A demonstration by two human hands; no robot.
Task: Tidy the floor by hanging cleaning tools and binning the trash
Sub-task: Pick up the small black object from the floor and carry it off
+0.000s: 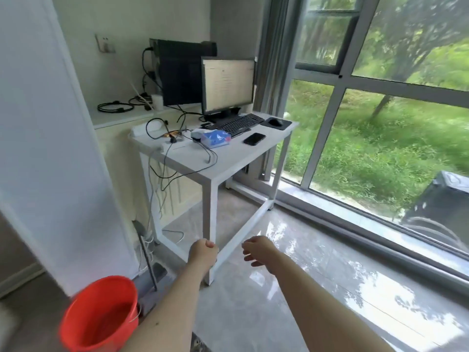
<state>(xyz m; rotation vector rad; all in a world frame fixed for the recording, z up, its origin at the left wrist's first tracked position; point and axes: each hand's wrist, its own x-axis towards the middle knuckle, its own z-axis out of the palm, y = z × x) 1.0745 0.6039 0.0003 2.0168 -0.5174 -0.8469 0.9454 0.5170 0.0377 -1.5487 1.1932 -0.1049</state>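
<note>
- A person stands mid-tidy with both arms stretched out over the glossy tiled floor (291, 288); neither hand holds a tool or any trash, so this reads as the stretch between steps, a search for the next item.
- The left hand (204, 252) is balled into a loose fist, fingers curled in on nothing; it hangs in front of the near leg of the white table (203, 168).
- The right hand (256, 250) is relaxed, its fingers (247, 257) slightly parted and drooping, empty.
- Below and to the left of the left fingers sits a round orange plastic bucket (99, 316), smooth-walled, with a thin wire handle.
- A slim dark pole, likely a mop handle (147, 260), leans at the white wall just left of those fingers; its head is blurred.
- Far right of the right fingers, a dark bin (441, 201) with a grey liner stands by the window.
- Judged next: reach left and down for the pole, which needs a full wrap of the fingers around a narrow shaft.
</note>
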